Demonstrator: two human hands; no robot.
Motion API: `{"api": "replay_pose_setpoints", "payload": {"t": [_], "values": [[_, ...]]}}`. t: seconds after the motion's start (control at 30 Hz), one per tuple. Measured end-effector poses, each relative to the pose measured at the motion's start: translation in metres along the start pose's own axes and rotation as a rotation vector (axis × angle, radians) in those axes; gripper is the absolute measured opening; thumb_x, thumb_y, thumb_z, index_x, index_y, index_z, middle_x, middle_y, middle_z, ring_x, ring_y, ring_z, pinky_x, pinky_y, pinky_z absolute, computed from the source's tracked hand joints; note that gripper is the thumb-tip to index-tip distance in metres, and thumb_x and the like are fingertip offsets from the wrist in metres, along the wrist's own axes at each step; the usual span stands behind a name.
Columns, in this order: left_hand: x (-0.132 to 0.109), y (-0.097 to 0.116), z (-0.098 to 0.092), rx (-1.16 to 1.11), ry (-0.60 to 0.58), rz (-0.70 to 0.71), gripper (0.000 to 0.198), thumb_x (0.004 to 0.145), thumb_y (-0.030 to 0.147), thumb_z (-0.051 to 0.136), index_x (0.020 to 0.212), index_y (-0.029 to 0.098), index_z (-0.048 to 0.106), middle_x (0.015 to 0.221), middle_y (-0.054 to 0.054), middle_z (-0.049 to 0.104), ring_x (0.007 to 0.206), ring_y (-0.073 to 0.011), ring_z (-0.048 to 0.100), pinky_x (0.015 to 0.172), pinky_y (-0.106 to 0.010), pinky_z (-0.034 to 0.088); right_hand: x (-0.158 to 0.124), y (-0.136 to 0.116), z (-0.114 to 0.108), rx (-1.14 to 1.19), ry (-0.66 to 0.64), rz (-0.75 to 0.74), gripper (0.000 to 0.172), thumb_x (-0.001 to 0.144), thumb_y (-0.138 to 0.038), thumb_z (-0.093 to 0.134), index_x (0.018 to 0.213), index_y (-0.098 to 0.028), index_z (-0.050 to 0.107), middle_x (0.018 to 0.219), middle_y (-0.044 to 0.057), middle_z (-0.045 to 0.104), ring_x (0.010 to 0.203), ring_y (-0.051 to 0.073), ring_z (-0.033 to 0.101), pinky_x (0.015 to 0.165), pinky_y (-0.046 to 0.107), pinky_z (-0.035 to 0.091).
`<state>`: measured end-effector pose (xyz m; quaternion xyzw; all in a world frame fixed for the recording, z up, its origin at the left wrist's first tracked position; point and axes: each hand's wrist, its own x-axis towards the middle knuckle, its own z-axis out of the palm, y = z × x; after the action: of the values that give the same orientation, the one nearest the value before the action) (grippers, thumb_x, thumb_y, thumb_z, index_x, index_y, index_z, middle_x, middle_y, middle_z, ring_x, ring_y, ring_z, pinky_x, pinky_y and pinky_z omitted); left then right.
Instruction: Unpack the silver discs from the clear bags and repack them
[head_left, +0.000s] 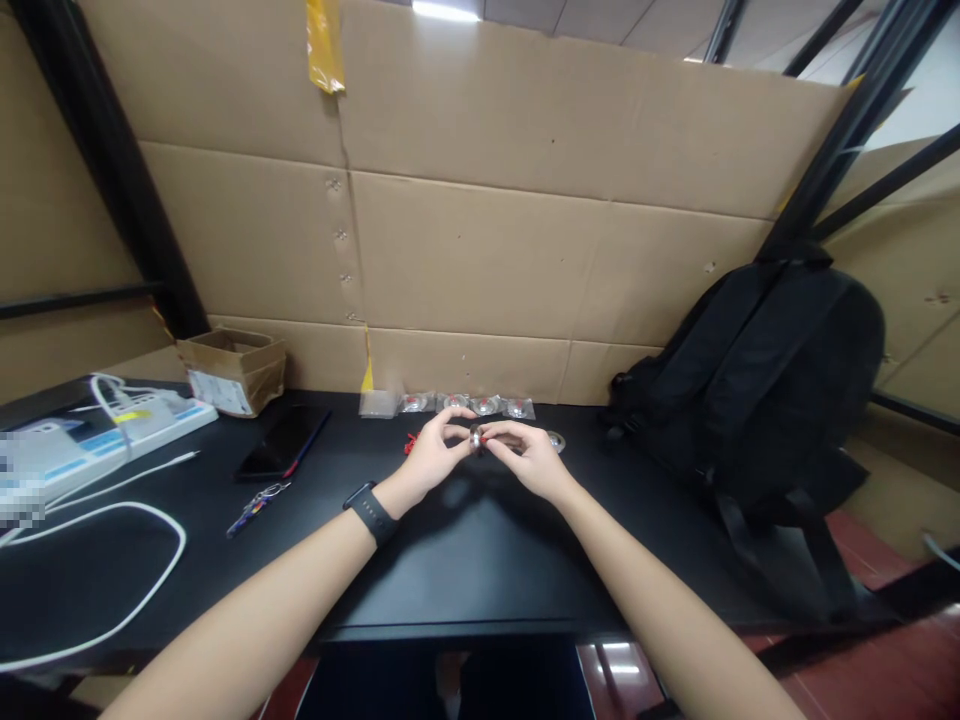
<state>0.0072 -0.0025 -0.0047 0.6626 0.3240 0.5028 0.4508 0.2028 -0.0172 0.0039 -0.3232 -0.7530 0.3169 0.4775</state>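
Above the middle of the black table [480,570], my left hand [435,450] and my right hand [529,460] meet at a small silvery ring-like piece [475,440]. Thumb and fingers of my left hand pinch it from the left. My right fingertips press at its right side, where a bit of red shows; whether they grip the ring or something red at it is too small to tell. Red cord or scraps [411,443] lie just behind my left hand. A round, ring-shaped object [556,441] is partly hidden behind my right hand.
Several small clear packets [519,408] with silvery, red-marked contents line the back, beside a clear plastic piece [380,403]. On the left are a cardboard box [244,370], phone [281,443], keychain [255,508], white box [112,445] and white cable [176,550]. A black backpack [780,370] stands right.
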Motion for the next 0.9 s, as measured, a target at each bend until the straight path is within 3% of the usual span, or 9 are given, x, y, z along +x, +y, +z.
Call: {"api": "replay_pose_setpoints", "payload": {"t": [0.17, 0.33, 0.4, 0.5, 0.6, 0.73, 0.9], "values": [[-0.001, 0.0, -0.001, -0.062, -0.054, -0.05, 0.043, 0.079, 0.032, 0.075, 0.115, 0.019, 0.055, 0.083, -0.003, 0.071, 0.08, -0.0175, 0.07, 0.083, -0.031, 0.052, 0.002, -0.003, -0.003, -0.192, 0.033, -0.146, 0.012, 0.09, -0.033, 0.066, 0.095, -0.024, 0.073, 0.112, 0.008, 0.07, 0.103, 0.023, 0.067, 0.077, 0.033, 0.057], [0.001, -0.003, -0.002, -0.033, -0.127, -0.006, 0.035, 0.085, 0.032, 0.068, 0.115, 0.019, 0.056, 0.083, -0.002, 0.069, 0.082, -0.0174, 0.068, 0.087, -0.032, 0.05, 0.003, -0.002, -0.006, -0.317, 0.014, -0.184, 0.009, 0.093, -0.028, 0.063, 0.094, -0.024, 0.071, 0.109, 0.007, 0.067, 0.097, 0.021, 0.065, 0.075, 0.032, 0.053], [0.004, -0.005, -0.003, 0.043, -0.114, 0.051, 0.026, 0.093, 0.037, 0.057, 0.111, 0.019, 0.06, 0.09, -0.004, 0.069, 0.091, -0.0189, 0.066, 0.092, -0.034, 0.049, 0.002, -0.002, -0.007, -0.363, -0.018, -0.18, 0.009, 0.095, -0.026, 0.059, 0.094, -0.023, 0.067, 0.11, 0.007, 0.064, 0.098, 0.02, 0.064, 0.076, 0.031, 0.053], [0.004, -0.006, -0.006, 0.231, -0.036, 0.132, 0.035, 0.101, 0.043, 0.039, 0.106, 0.021, 0.065, 0.108, -0.006, 0.068, 0.108, -0.0209, 0.061, 0.101, -0.036, 0.044, 0.001, -0.002, -0.007, -0.445, -0.07, -0.193, 0.008, 0.096, -0.022, 0.055, 0.094, -0.022, 0.063, 0.115, 0.009, 0.06, 0.107, 0.021, 0.06, 0.088, 0.035, 0.051], [-0.001, -0.003, -0.008, 0.496, -0.087, 0.15, 0.033, 0.097, 0.048, 0.048, 0.103, 0.026, 0.07, 0.117, -0.004, 0.067, 0.114, -0.0238, 0.058, 0.103, -0.04, 0.041, 0.0, -0.001, -0.007, -0.498, -0.089, -0.215, 0.008, 0.097, -0.019, 0.052, 0.097, -0.022, 0.06, 0.119, 0.009, 0.057, 0.116, 0.023, 0.055, 0.102, 0.041, 0.045], [-0.008, 0.0, -0.003, 0.776, -0.145, 0.174, 0.026, 0.087, 0.048, 0.064, 0.103, 0.03, 0.073, 0.125, -0.004, 0.065, 0.119, -0.0288, 0.053, 0.102, -0.046, 0.038, 0.0, 0.001, -0.008, -0.534, -0.088, -0.221, 0.01, 0.097, -0.018, 0.048, 0.099, -0.023, 0.057, 0.122, 0.01, 0.054, 0.121, 0.023, 0.052, 0.105, 0.042, 0.043], [-0.005, 0.004, -0.007, 0.882, -0.115, 0.193, 0.03, 0.097, 0.048, 0.048, 0.116, 0.035, 0.068, 0.127, -0.001, 0.064, 0.121, -0.026, 0.051, 0.099, -0.044, 0.037, 0.001, 0.009, -0.02, -0.688, -0.085, -0.21, 0.011, 0.098, -0.017, 0.045, 0.098, -0.022, 0.055, 0.123, 0.012, 0.052, 0.12, 0.025, 0.05, 0.104, 0.043, 0.044]]}}
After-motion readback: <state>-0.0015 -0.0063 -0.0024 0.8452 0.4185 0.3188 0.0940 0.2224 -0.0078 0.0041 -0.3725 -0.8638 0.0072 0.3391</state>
